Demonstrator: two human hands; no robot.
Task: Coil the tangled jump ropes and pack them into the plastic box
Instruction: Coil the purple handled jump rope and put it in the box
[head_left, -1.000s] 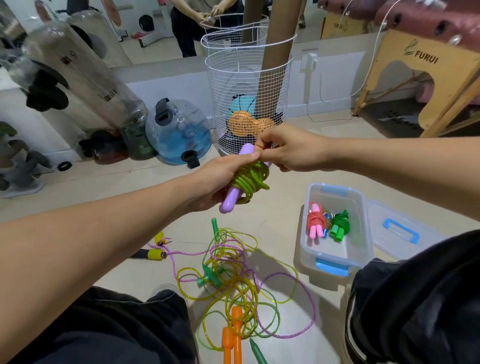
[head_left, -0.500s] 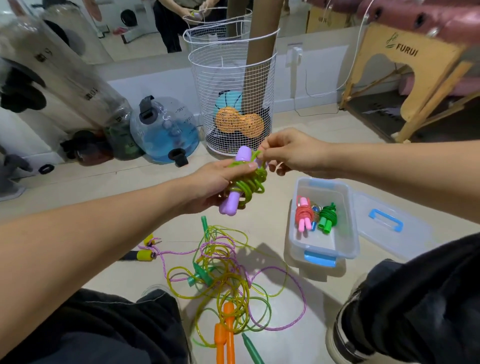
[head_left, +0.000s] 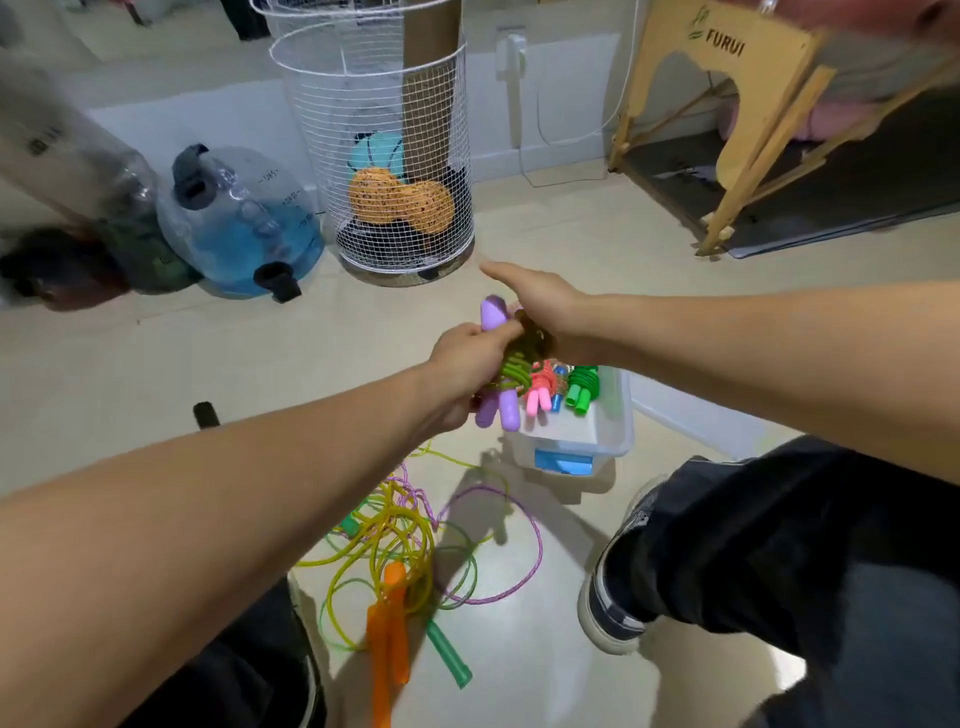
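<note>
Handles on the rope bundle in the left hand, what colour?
Purple handles, with green rope wound round them; head view.

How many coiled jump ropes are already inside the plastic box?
2 visible: a red rope with pink handles and a green rope with green handles, side by side in the plastic box. The hands hide part of the box.

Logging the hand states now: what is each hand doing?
Left hand: grips the coiled jump rope with purple handles.
Right hand: at the top of the coil, thumb out; fingers hidden, cannot tell.
</note>
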